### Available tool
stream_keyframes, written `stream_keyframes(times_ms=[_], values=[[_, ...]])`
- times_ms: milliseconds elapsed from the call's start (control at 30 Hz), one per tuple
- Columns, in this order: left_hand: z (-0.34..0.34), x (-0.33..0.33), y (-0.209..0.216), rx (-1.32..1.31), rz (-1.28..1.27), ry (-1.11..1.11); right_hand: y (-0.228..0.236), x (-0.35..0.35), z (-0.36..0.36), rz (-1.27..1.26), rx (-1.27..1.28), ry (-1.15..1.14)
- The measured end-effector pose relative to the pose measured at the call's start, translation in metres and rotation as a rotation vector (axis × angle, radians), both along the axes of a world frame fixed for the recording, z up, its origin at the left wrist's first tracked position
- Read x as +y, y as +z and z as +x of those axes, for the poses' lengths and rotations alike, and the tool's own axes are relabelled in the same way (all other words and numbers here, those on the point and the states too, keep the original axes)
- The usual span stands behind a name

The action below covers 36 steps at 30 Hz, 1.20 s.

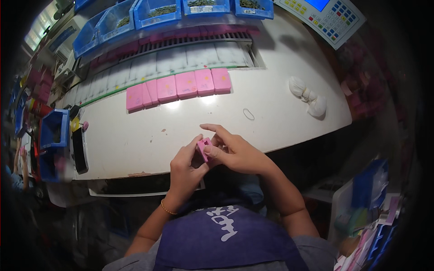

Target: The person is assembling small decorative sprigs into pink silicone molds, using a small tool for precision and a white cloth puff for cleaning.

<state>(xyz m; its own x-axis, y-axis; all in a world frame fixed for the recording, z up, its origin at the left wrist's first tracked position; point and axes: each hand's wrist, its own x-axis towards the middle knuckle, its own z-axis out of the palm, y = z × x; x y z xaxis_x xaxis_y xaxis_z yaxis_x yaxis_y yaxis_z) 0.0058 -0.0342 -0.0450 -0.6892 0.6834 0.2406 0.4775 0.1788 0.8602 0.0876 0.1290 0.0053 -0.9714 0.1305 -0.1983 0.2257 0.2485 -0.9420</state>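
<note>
A small pink block (204,150) with a dark recess in its face is held up at the table's front edge, between my two hands. My left hand (184,163) grips it from the left side, thumb below and fingers curled round its edge. My right hand (233,151) presses its thumb onto the block's face. The right index finger stretches out above the block; the other right fingers are partly hidden behind. Farther back, several pink blocks (166,88) with faint markings lie side by side in a row.
Blue bins (158,13) with small pieces stand along the back, behind a slotted rack (181,47). A tied white bag (308,97) and a thin loop (248,114) lie to the right. A keypad panel (327,20) sits at far right, a phone-like dark slab (80,151) at left.
</note>
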Motion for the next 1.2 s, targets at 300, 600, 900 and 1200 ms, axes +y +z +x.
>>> stream_keyframes(times_ms=[300, 600, 900, 1200], values=[[0.006, -0.016, -0.008, -0.08, -0.071, 0.04, -0.03, -0.003, 0.008, -0.454, 0.099, -0.059], [0.014, 0.003, 0.009, 0.043, -0.034, 0.209, -0.039, -0.014, 0.009, -0.256, 0.237, -0.075], [0.013, 0.0, 0.01, 0.077, -0.03, 0.197, -0.046, -0.02, 0.008, -0.211, 0.346, -0.091], [0.007, -0.007, 0.012, -0.189, 0.027, 0.159, -0.051, -0.023, 0.011, -0.355, 0.309, -0.09]])
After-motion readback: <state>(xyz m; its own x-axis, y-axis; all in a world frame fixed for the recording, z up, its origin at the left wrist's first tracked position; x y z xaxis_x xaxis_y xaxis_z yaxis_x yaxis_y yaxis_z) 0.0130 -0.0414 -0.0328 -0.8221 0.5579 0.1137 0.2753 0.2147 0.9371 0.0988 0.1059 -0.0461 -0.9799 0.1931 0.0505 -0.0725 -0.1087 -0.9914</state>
